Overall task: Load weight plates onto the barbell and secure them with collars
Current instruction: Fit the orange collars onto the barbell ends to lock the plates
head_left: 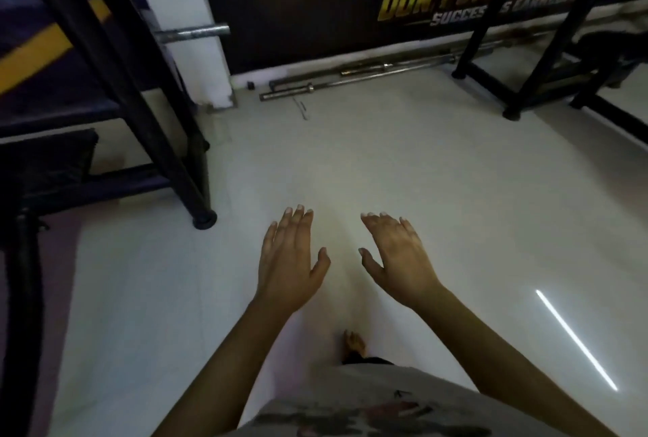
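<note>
My left hand (289, 257) and my right hand (398, 259) are stretched out side by side over the pale floor, palms down, fingers spread, both holding nothing. A bare steel barbell end (196, 33) sticks out to the right from the black rack at the upper left, with no plate on the visible sleeve. Several loose steel bars (350, 77) lie on the floor along the far wall, well beyond my hands. No weight plate or collar shows in this view.
A black rack (168, 127) with a round foot stands at the left, a dark bench pad (45, 156) beside it. Another black frame (519, 61) stands at the far right. A dark wall banner with yellow lettering (438, 3) runs behind. My bare foot (354, 343) shows below my hands.
</note>
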A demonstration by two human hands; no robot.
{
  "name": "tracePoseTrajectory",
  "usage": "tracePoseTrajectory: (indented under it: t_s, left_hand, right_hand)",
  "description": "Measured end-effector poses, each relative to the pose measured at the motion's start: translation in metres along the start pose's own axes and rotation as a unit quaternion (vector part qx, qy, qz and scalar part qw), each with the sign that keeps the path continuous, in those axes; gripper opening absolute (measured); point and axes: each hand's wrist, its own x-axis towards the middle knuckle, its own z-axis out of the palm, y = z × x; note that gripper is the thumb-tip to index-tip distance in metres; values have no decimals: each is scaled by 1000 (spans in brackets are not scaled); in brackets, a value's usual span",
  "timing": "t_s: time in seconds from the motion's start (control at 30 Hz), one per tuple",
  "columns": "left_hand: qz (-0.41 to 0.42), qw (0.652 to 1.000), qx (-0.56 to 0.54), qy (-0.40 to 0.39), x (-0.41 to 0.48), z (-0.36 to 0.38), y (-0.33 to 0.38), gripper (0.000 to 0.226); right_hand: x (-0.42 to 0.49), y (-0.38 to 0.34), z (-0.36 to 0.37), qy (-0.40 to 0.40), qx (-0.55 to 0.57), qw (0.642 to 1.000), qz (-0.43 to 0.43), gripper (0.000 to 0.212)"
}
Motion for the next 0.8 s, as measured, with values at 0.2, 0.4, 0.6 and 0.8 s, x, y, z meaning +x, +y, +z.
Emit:
tracePoseTrajectory:
  t_s: [0.2, 0.4, 0.6, 0.8]
  left_hand:
    - [-66, 995, 46, 64, 125, -19, -23, 63]
    - [-111, 980, 52, 158, 224, -50, -73, 62]
    - [-125, 956, 94, 247, 313, -98, -146, 62]
    - [-122, 930, 120, 326, 393, -172, -223, 61]
  right_hand:
    - [165, 33, -9, 21, 26, 995, -92, 48]
    - [309, 26, -4, 41, 56, 980, -187, 40]
    - [451, -18, 7, 78, 85, 961, -251, 37]
    - [584, -88, -7, 122, 113, 937, -306, 34]
